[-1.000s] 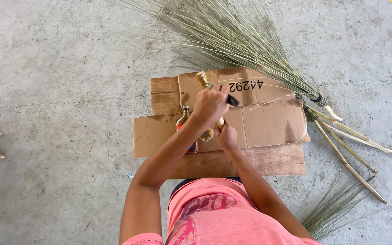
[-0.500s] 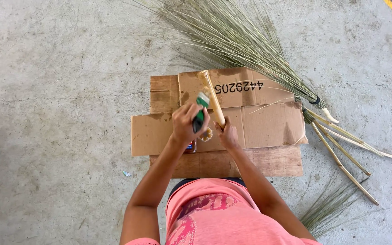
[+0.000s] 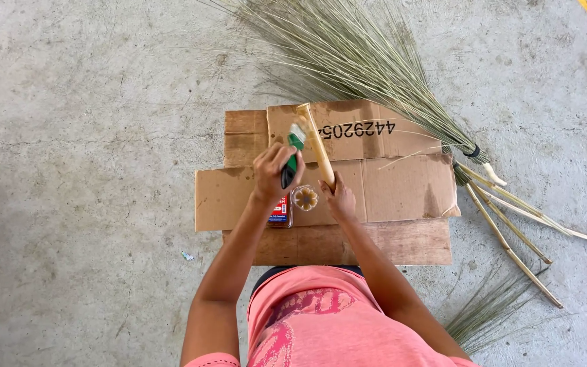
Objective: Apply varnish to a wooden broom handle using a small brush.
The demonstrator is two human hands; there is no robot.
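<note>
Head view: bamboo stick (image 3: pixel 315 141) in right hand (image 3: pixel 340 199) points up-left, away.

Soft, even daylight is filling the scene, and the concrete floor (image 3: pixel 90 136) is showing bright without glare. Only faint shadows are lying under the grass bundle (image 3: pixel 348 54), so the light is perhaps coming from overhead. Focus is holding sharp, with slight wide-angle stretching at the edges.

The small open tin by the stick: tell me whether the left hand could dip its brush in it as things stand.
Probably yes. The left hand holds the green-handled brush just above the open tin, and nothing lies between them. The right hand grips the stick beside it.
</note>
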